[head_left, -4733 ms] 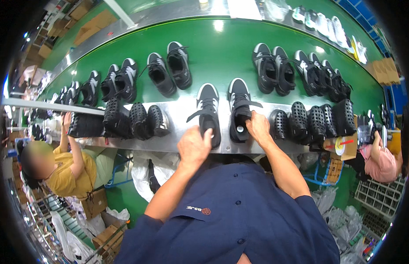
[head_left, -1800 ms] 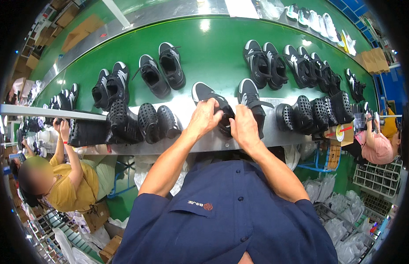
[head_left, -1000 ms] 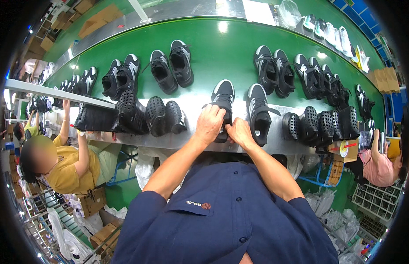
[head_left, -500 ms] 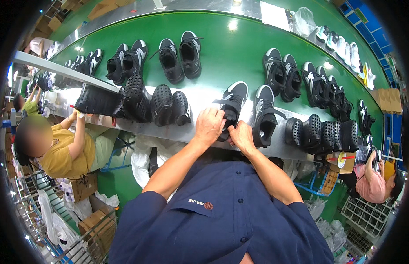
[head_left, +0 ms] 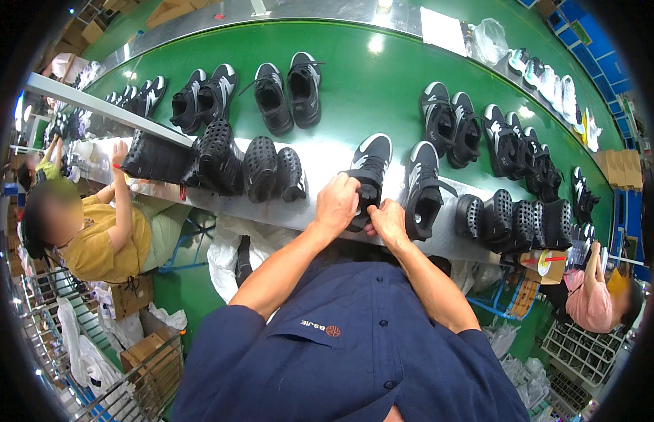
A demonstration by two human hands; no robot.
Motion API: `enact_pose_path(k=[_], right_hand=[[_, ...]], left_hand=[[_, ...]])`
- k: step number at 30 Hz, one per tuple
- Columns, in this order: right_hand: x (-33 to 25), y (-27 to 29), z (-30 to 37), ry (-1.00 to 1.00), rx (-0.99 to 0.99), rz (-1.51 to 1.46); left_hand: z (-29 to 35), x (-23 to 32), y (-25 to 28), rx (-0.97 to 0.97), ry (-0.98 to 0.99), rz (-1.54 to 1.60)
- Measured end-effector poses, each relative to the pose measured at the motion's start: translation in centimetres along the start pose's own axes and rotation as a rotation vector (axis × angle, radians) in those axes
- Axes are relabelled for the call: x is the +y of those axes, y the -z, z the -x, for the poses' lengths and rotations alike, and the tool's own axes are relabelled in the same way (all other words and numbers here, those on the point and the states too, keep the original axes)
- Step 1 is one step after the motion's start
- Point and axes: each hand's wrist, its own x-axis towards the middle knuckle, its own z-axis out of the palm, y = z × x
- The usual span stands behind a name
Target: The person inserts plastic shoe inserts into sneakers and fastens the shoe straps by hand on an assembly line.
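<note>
A black sneaker [head_left: 372,156] with a white-trimmed toe stands on the metal ledge in front of me, toe pointing away. My left hand [head_left: 337,205] grips its opening from the left, fingers curled over the collar beside the strap. On the heel side, my right hand [head_left: 388,221] is closed, thumb and fingers pinching the collar edge. Whether anything small lies between those fingers is hidden. Just right of it stands a matching sneaker [head_left: 422,181], its strap loose to the side, touched by neither hand.
Black hole-patterned shoe-shaped pieces stand left [head_left: 260,169] and right [head_left: 499,214] along the ledge. More black sneakers [head_left: 270,98] sit on the green belt [head_left: 372,77]. One co-worker in yellow [head_left: 109,232] sits left, another in pink [head_left: 590,299] right. A metal bar [head_left: 109,109] crosses at left.
The view has shifted slightly. Both hands stay at the same sneaker with nearly the same grip. The left co-worker's raised hand has moved up and away over the ledge.
</note>
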Motion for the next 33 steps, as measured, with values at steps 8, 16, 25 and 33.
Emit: enact_pose_path(k=[8, 16, 25, 33], right_hand=[[2.7, -1.6, 0.7, 0.048, -0.078, -0.171], [-3.9, 10.3, 5.6, 0.418, -0.33, -0.039], [-7.0, 8.8, 5.9, 0.505, -0.486, -0.043], [-6.7, 9.9, 6.7, 0.504, -0.543, 0.111]], left_hand=[[1.4, 0.1, 1.2, -0.532, 1.399, 0.932], [2.1, 1.3, 8.8, -0.29, 0.731, 0.276], [-1.1, 3.1, 12.3, -0.361, 0.438, 0.184], [-1.8, 1.6, 12.4, -0.416, 0.232, 0.263]])
